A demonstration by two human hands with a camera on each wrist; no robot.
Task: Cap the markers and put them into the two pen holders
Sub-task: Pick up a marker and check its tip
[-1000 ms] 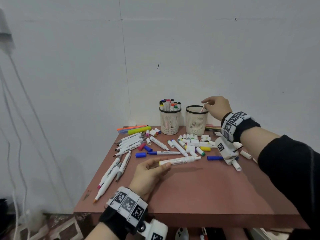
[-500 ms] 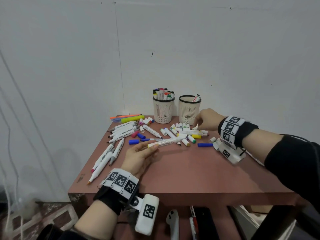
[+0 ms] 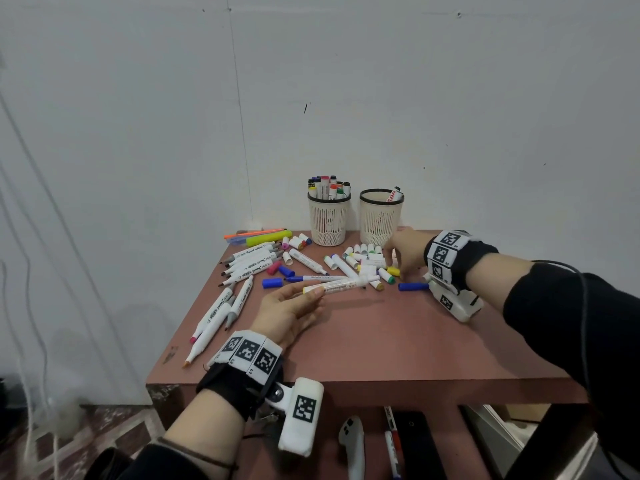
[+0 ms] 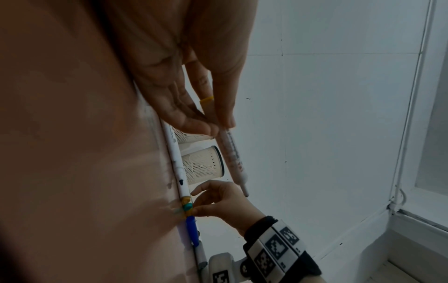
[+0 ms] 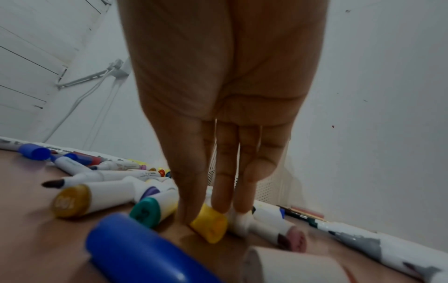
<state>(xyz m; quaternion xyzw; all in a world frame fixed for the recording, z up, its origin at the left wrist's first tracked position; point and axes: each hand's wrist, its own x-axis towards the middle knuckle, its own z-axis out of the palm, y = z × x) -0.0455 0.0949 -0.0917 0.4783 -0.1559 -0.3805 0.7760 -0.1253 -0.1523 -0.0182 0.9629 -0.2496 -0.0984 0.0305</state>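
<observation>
Tabletop [image 3: 381, 341] — right hand [image 3: 403, 252] now pinching yellow cap [image 5: 209, 225], left hand [image 3: 287, 313] unchanged.

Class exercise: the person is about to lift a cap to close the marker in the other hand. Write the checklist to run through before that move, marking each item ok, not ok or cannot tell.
1. Left hand holds the yellow-ended marker steady: ok, pinched near its yellow end.
2. Marker tip bare and pointing toward the right hand: ok.
3. Right fingers on the yellow cap: ok, thumb and finger flank it on the table.
4. Cap lifted: not ok, it lies on the table.
5. Cap fits this marker: cannot tell, though colours match.
6. Room in the right pen holder: ok, one marker inside.
</observation>
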